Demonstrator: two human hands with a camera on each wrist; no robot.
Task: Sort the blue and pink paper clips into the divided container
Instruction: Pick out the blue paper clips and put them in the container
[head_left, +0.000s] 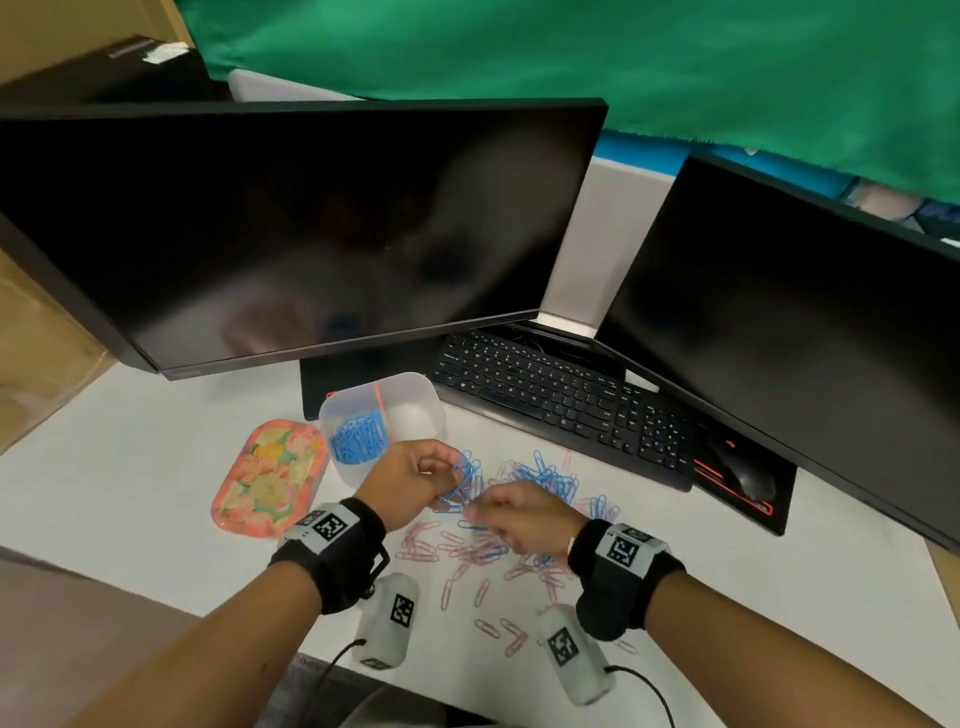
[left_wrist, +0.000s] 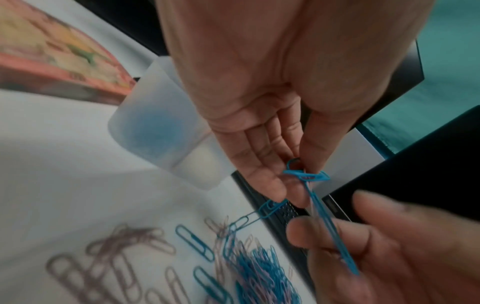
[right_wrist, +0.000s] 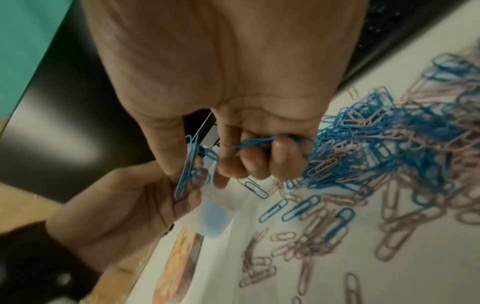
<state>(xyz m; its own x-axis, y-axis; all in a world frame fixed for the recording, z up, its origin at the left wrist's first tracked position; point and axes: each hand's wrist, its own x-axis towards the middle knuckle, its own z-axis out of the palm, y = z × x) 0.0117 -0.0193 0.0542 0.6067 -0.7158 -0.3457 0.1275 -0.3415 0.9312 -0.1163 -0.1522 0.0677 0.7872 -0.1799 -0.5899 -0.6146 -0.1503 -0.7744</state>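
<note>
Head view | left hand (head_left: 410, 475) pinches blue clips (head_left: 464, 480) | right hand (head_left: 522, 519) fingers curled round blue clips

We count two monitors (head_left: 291, 228), one keyboard (head_left: 561, 400), one mouse (head_left: 743, 470), one divided container (head_left: 382, 418) with two compartments, and one floral tray (head_left: 270, 478). Two hands work here, the left hand (head_left: 410, 475) and the right hand (head_left: 524, 519). The blue paper clips (head_left: 545, 475) and pink paper clips (head_left: 457, 551) lie tangled in heaps, too many for us to count.
</note>
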